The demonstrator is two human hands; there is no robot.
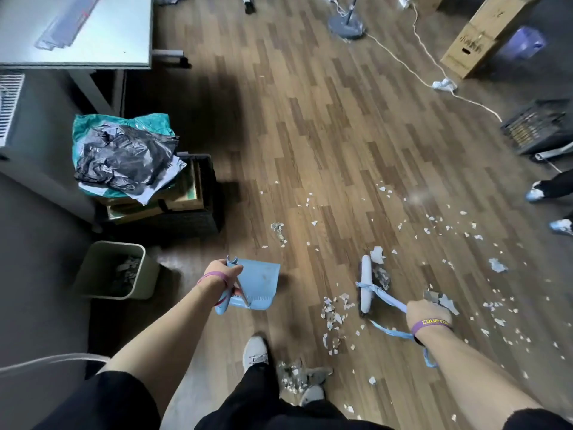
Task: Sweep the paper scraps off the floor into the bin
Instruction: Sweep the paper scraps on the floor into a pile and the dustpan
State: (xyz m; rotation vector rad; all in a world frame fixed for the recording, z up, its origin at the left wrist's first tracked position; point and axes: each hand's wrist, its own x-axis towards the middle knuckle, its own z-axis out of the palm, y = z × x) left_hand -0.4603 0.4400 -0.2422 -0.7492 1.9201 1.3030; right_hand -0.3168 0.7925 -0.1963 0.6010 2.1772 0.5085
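On the wood-pattern floor (310, 135), a person stood holding a dustpan and a broom among torn paper scraps.
The left hand (221, 276) had its fingers curled round the handle of the light-blue dustpan (260, 283), just right of the grey bin (116, 270), which already held scraps. The right hand (429, 315) gripped the handle of the broom (366, 288), whose head lay between two small clumps of paper scraps (335, 308). More scraps were scattered across the floor to the right, with a heap near the person's grey shoes. A purple wristband (432, 324) circled the right wrist. Farther left, a black crate (198, 212) carried crumpled plastic bags.
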